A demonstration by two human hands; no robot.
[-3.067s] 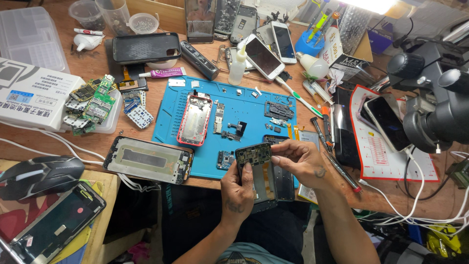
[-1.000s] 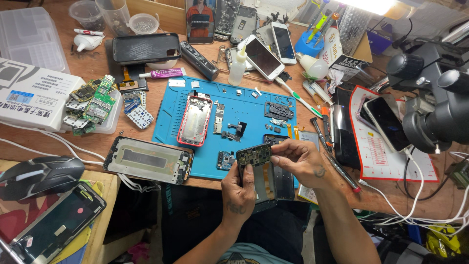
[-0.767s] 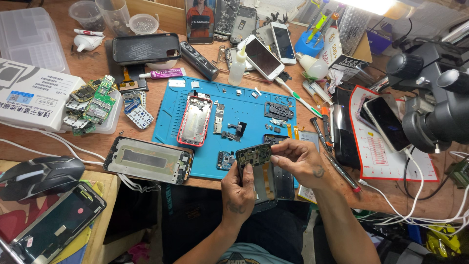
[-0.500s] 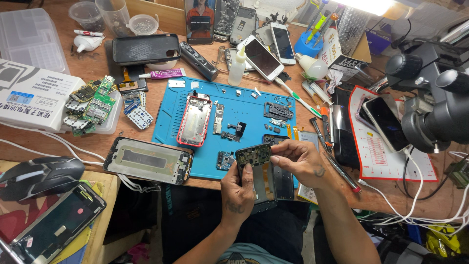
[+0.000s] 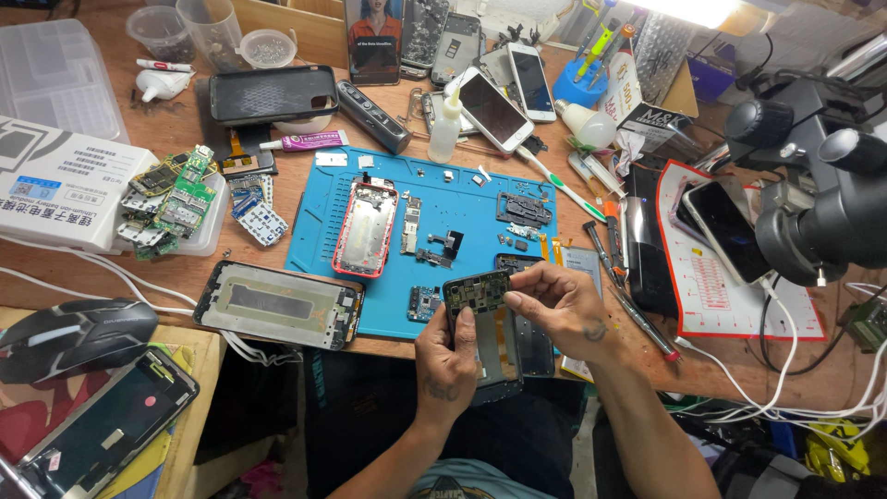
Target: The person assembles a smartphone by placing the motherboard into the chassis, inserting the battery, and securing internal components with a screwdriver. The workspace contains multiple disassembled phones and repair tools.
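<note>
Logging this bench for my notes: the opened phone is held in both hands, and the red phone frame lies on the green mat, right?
Not quite: the mat is blue, not green, as the head view shows. The red phone frame does lie on it, and the left hand and right hand hold the opened phone.

Cluttered wooden repair bench under bright light

A wooden workbench (image 5: 277,162) spreads beyond the hands; a bright lamp (image 5: 688,9) glares at its far right; a lower side table (image 5: 199,346) stands left.

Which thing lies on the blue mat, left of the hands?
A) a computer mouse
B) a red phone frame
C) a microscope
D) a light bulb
B: the red phone frame lies on the blue mat, to the left of both hands, which hold an opened phone.
</note>
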